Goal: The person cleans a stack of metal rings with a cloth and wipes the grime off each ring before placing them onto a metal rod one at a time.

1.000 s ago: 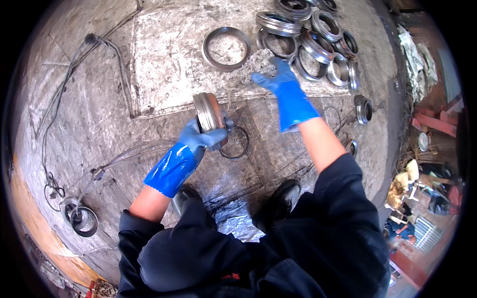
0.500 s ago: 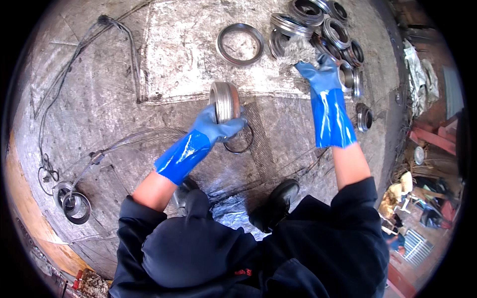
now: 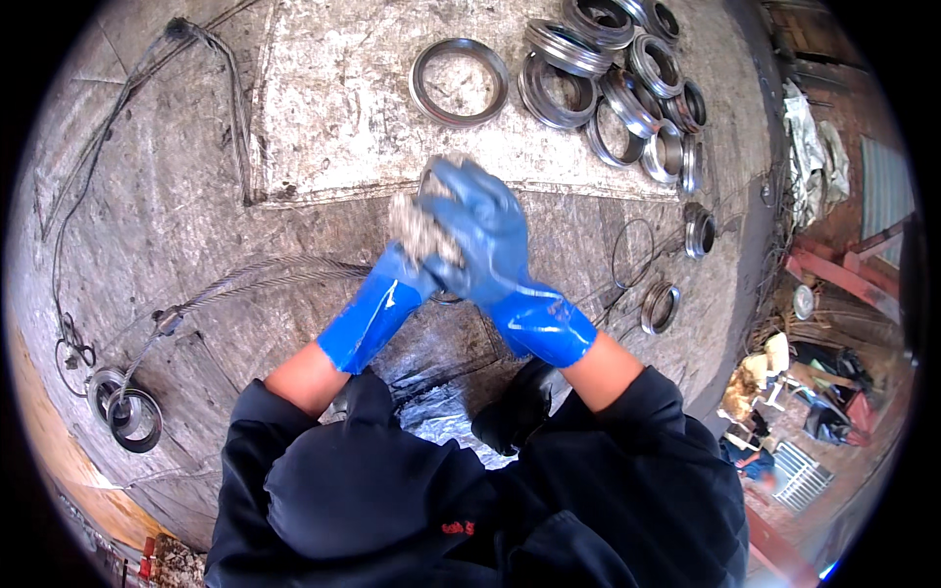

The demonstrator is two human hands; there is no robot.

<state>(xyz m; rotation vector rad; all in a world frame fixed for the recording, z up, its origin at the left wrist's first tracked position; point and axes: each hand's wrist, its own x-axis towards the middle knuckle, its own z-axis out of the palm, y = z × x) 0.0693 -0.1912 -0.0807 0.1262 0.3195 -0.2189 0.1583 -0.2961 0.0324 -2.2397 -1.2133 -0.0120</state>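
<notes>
My two blue-gloved hands meet in front of my body. My right hand [image 3: 490, 230] is closed around a shaggy grey rag [image 3: 421, 233] and presses it over the grooved metal ring. Beneath it, my left hand [image 3: 410, 269] grips that ring, which the rag and the right glove almost entirely cover. Beyond the hands, a large thin metal ring [image 3: 416, 90] lies flat on a pale, stained sheet [image 3: 333, 118]. Farther right, several metal rings [image 3: 567, 49] are heaped together, some stacked and some standing on edge.
Two single rings, one grooved [image 3: 699, 231] and one nearer [image 3: 662, 308], rest on the right. A wire rope [image 3: 265, 269] runs leftward to two rings [image 3: 137, 421] at the left. My dark shoe [image 3: 515, 416] is below the hands. Red metal beams [image 3: 848, 274] stand at far right.
My right hand has come from the ring heap to my left hand, bringing the rag onto the held ring. The heap's rings are now uncovered.
</notes>
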